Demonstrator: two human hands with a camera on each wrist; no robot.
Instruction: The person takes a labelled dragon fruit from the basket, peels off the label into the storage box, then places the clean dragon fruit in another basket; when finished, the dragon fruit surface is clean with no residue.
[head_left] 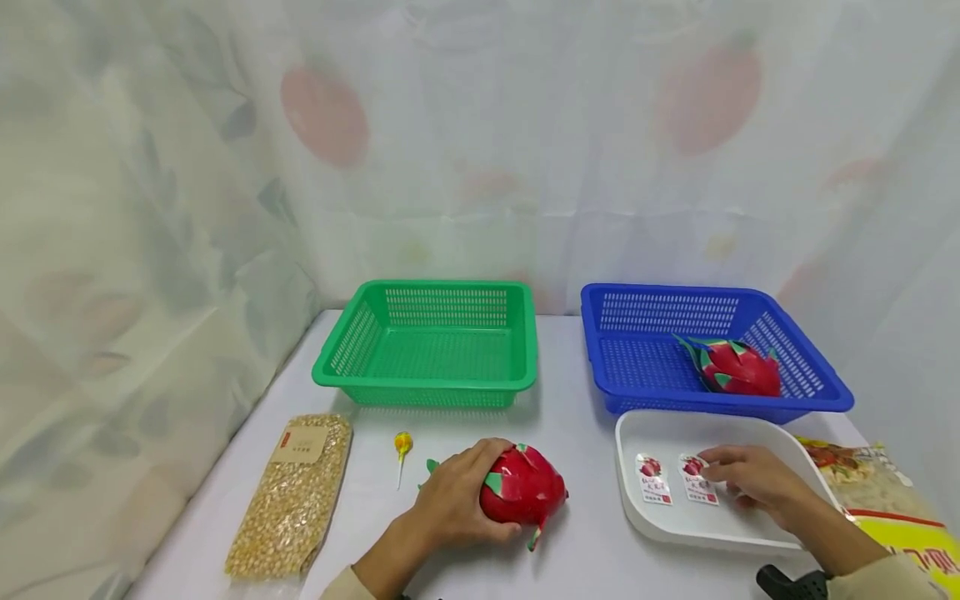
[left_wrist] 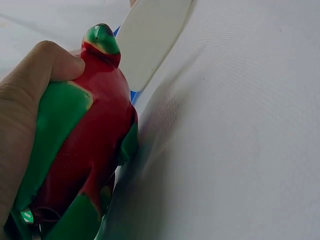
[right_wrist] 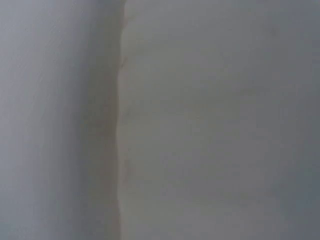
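Observation:
My left hand [head_left: 457, 496] grips a red artificial dragon fruit [head_left: 528, 485] with green scales, low over the white tabletop. In the left wrist view the thumb presses on the glossy dragon fruit [left_wrist: 102, 120] near its green-tipped end. Over on the right, my right hand [head_left: 757, 479] reaches into a white tray [head_left: 705, 429]. Its fingertips are right at the upper edge of a dragon fruit label sticker [head_left: 702, 487]; a second label sticker [head_left: 654, 483] lies left of it. The right wrist view shows only blurred pale surfaces, with the hand out of sight.
Behind stand a green basket [head_left: 425, 386] and a blue basket [head_left: 720, 402], the latter with another dragon fruit [head_left: 742, 369]. On the left lie a bag of corn kernels [head_left: 296, 500] and a yellow lollipop [head_left: 403, 444]. A yellow-printed food packet [head_left: 892, 500] lies right of the tray.

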